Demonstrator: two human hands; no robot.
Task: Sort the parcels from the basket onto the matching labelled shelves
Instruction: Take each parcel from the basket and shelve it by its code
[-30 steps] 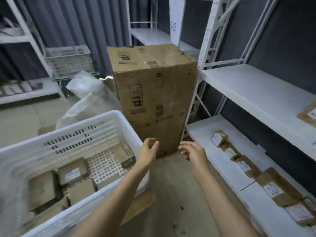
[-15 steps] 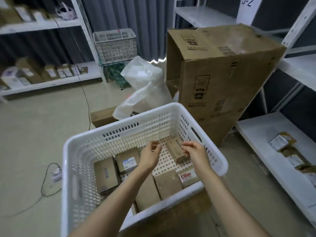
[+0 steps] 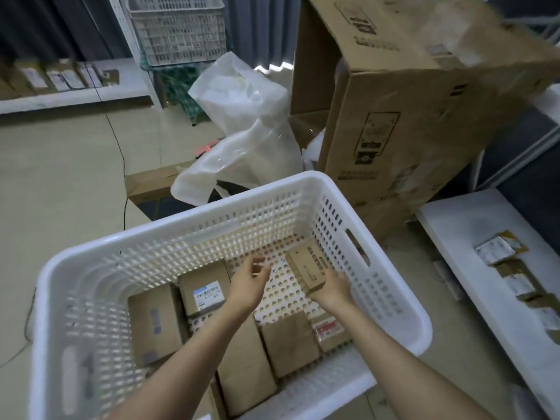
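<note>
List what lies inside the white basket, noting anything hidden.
Inside the basket lie several brown parcels on its floor. The right hand grips a printed parcel by the right wall; the left hand holds nothing. Arms hide parts of others.

A tall, battered cardboard carton [image 3: 403, 122] stands open-sided on the floor. Slumped against its left is a white plastic bag [image 3: 242, 131]. Further left lies a low cardboard box [image 3: 151, 181], with a black cable [image 3: 121, 165] trailing beside it. Beyond, left of the carton, a white crate [image 3: 178, 28] sits over green netting [image 3: 178, 86].
</note>
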